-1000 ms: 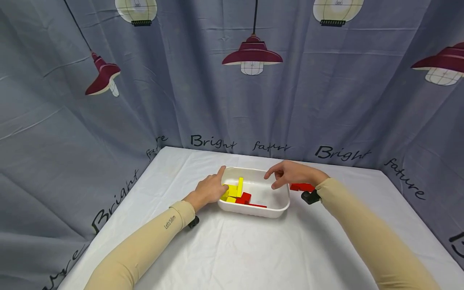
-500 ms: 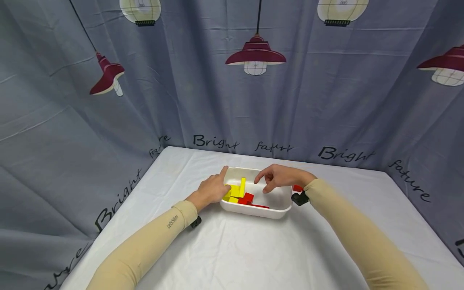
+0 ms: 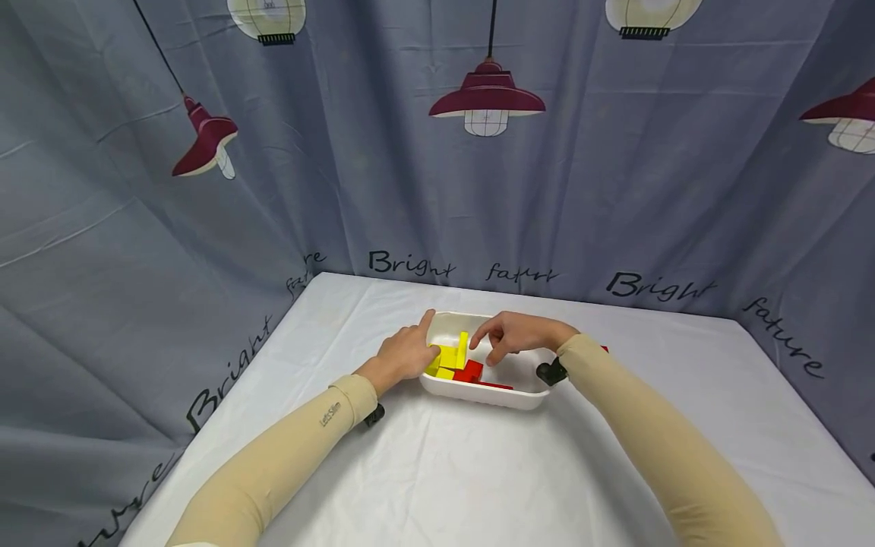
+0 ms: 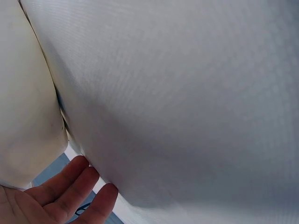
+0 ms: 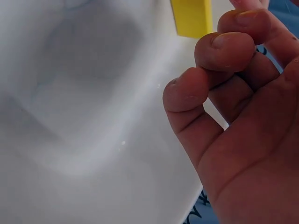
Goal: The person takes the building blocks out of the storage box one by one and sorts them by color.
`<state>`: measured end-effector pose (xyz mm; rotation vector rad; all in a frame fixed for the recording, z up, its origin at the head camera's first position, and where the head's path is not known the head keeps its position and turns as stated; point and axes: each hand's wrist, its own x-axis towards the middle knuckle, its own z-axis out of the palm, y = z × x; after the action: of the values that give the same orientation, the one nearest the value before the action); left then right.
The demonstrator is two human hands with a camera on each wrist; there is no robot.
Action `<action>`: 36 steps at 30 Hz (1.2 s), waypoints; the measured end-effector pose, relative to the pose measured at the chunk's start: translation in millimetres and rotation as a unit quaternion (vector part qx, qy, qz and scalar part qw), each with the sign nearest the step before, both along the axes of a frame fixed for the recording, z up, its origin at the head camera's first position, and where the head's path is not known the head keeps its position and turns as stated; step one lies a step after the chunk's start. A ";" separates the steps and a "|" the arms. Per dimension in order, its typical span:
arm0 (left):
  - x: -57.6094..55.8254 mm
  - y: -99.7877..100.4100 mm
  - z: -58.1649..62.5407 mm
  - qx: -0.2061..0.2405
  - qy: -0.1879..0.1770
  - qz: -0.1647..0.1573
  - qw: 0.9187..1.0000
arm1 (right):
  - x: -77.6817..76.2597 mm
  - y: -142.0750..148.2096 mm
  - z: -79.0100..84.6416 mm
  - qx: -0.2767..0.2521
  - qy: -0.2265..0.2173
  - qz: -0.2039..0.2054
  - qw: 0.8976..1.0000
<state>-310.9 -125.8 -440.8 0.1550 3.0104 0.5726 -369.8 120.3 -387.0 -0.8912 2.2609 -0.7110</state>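
Note:
A white plastic tub (image 3: 502, 399) stands on the table. My left hand (image 3: 403, 354) holds its left end, thumb over the rim by the yellow blocks (image 3: 447, 355), index finger along the edge. In the left wrist view the other fingers (image 4: 74, 184) lie outside, by the tub wall (image 4: 30, 98). Inside the tub, a long yellow block (image 3: 462, 349) lies beside a red block (image 3: 469, 371) and a thin red piece (image 3: 497, 385). My right hand (image 3: 522, 334) hovers over the tub, fingers loosely bent and holding nothing. In the right wrist view a yellow block (image 5: 191, 16) shows beyond the fingertips.
A bit of a red piece (image 3: 604, 349) peeks out behind the right sleeve, on the table. White cloth covers the tabletop (image 3: 437, 479). A grey curtain (image 3: 383, 167) printed with lamps hangs behind and at both sides.
My right hand has moved left across the tub, toward the yellow and red blocks. The right arm now covers most of the red pieces on the table. My left hand stays at the rim.

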 end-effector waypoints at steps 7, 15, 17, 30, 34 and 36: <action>-0.7 0.1 1.3 -0.002 0.002 -0.004 1.000 | -4.6 -5.0 -8.8 0.005 -0.017 -0.002 1.000; 0.7 0.7 3.2 0.001 0.004 -0.006 1.000 | -3.3 -9.1 -13.2 0.015 -0.028 -0.003 0.999; 1.6 0.8 3.5 0.002 0.004 -0.006 1.000 | -2.5 -10.2 -15.1 0.017 -0.029 -0.004 0.999; 2.7 0.8 2.2 0.000 0.011 -0.007 1.000 | 0.0 -13.2 -18.4 0.030 -0.005 0.004 1.000; 3.1 1.2 3.5 -0.003 0.007 -0.009 1.000 | 0.9 -14.0 -18.5 0.031 0.000 0.007 0.999; 3.0 1.6 4.4 -0.002 0.005 -0.009 1.000 | 1.1 -13.9 -18.3 0.032 0.001 0.008 0.999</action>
<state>-307.9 -124.2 -436.4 0.1841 3.0172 0.5652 -368.7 106.5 -405.3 -0.8784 2.2639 -0.6261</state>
